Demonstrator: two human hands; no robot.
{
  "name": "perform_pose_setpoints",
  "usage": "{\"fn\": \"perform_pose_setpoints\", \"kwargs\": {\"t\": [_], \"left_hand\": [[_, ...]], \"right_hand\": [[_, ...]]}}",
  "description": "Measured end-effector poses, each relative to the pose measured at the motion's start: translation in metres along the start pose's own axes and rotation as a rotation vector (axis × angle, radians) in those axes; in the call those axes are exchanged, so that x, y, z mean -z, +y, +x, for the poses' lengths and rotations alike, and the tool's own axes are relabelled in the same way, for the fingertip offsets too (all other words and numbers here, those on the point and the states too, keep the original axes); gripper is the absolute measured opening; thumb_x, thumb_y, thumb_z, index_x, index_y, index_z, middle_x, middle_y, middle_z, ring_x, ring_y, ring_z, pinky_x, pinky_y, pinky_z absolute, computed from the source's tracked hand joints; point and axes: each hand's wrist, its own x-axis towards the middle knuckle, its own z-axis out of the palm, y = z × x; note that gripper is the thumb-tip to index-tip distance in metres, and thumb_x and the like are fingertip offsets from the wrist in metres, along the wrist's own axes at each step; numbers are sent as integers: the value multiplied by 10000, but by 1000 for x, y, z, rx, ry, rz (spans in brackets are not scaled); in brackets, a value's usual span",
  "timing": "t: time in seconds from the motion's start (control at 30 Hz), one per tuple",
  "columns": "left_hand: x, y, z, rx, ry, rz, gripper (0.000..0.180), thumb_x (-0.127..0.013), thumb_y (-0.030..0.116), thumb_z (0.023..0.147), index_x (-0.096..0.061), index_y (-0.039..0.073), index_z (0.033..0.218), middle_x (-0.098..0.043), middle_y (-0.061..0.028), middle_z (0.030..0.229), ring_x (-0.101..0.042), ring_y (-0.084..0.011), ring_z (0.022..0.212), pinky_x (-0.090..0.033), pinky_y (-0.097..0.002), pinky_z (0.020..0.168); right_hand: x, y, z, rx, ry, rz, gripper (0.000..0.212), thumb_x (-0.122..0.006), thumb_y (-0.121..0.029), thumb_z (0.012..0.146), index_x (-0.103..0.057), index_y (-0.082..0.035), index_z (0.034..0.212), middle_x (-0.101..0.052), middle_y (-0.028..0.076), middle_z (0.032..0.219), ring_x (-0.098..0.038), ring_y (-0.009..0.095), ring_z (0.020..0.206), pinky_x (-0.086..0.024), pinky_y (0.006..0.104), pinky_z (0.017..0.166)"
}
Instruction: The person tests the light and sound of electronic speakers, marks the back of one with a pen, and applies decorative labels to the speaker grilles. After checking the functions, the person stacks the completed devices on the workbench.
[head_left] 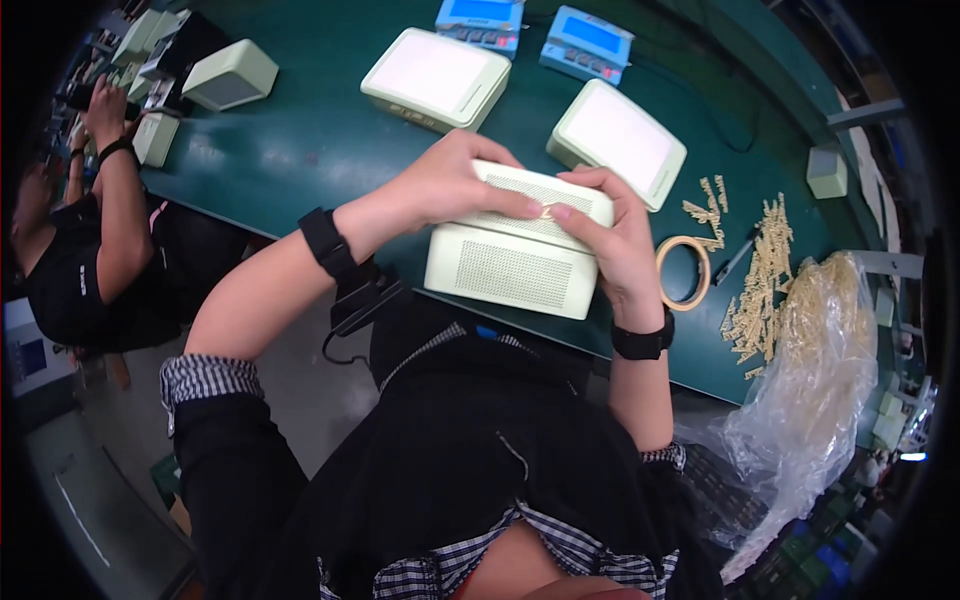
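Note:
A cream box-shaped housing with a perforated grille (560,190) is held between both my hands above the table. My left hand (462,185) grips its left end, thumb lying across the front. Around the right end wraps my right hand (622,225), its thumb reaching toward the left one. A small gold-coloured piece (547,211) sits on the housing where the two thumb tips press. Just nearer to me, at the table's front edge, stands a second cream grilled housing (515,272); whether the two touch, I cannot tell.
Two cream housings (436,75) (622,140) with white tops lie beyond my hands, near two blue devices (585,45). At right are a tape roll (684,272), a pen (737,255), loose gold pieces (760,275) and a plastic bag (820,330). A co-worker's arm (118,200) shows at left.

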Motion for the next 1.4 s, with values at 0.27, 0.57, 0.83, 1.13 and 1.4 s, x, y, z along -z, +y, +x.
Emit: {"fn": "perform_pose_setpoints", "kwargs": {"t": [0.27,0.57,0.83,1.13,1.4], "left_hand": [[4,-7,-8,2,-108,-257,431,-757,221,815,-661,-33,1151,-684,-145,1066,-656,-194,982,-504,-301,872],[19,-15,-46,-292,265,-188,549,-775,244,788,-596,33,1262,-612,-98,1260,-522,-223,1230,-350,-446,1080],[13,-13,-55,-347,335,-87,525,-770,207,784,-598,23,1245,-614,-105,1242,-520,-227,1227,-341,-412,1096],[13,-21,-56,-353,364,-123,522,-776,172,772,-599,15,1237,-627,-103,1212,-533,-217,1216,-346,-388,1096],[-7,2,-58,-580,528,17,370,-770,113,762,-673,12,1105,-672,-120,1127,-618,-236,1095,-451,-357,992]], "right_hand": [[6,4,-1,69,-87,-76,334,-711,-52,845,-626,-14,1166,-611,74,1139,-605,151,1036,-495,282,907],[157,-24,-7,391,477,-1026,317,-656,-1,846,-646,-20,1162,-671,86,1075,-638,201,1007,-510,309,868],[199,13,-1,229,330,-1331,171,-692,-7,786,-715,-20,955,-674,88,1033,-631,302,917,-519,370,851],[179,0,-11,409,623,-257,160,-638,-69,924,-658,30,1048,-672,111,1052,-636,181,892,-507,297,836],[79,-37,-34,657,5,68,250,-630,-32,915,-612,21,1158,-640,165,1092,-621,212,903,-501,291,868]]}}
